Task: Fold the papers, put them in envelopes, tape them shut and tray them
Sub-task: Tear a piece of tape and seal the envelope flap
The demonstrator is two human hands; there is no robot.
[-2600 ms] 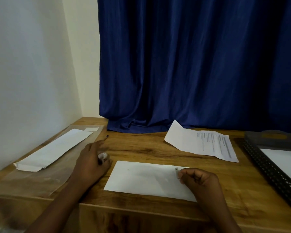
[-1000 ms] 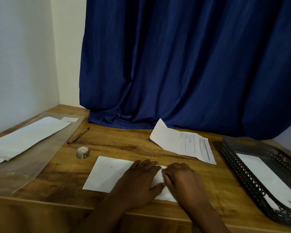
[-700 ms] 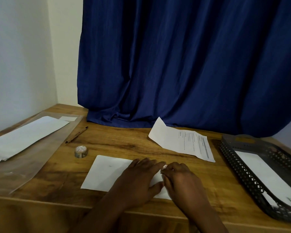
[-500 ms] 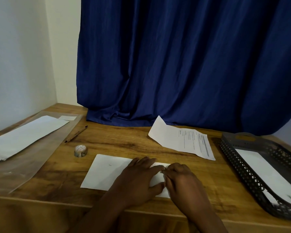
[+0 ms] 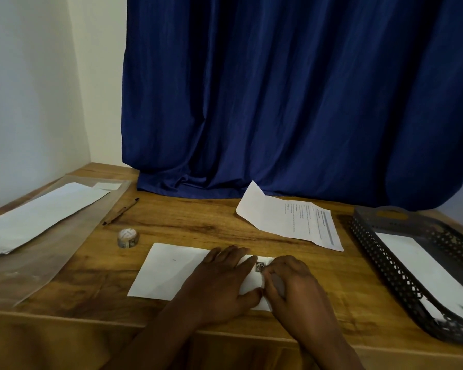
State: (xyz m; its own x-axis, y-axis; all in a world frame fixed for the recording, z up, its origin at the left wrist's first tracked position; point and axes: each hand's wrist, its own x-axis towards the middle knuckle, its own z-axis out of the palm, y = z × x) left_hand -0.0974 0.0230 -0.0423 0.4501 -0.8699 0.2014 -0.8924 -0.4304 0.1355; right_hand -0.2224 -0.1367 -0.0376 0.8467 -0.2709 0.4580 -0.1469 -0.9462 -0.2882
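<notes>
Head view showed the table (image 5: 198, 217), then the light, floppy envelope (image 5: 171, 271) at its near edge, left hand (image 5: 219, 281) flat atop, right hand (image 5: 292, 279) pinching tape (image 5: 260, 265); best gripped by an edge.

Grained wooden worktop (image 5: 187, 225) with a soft sheen, matt white paper envelope (image 5: 171, 268), perforated dark plastic tray (image 5: 385, 252), glossy clear plastic sleeve (image 5: 51, 257), heavy blue cloth curtain (image 5: 278, 102)
</notes>
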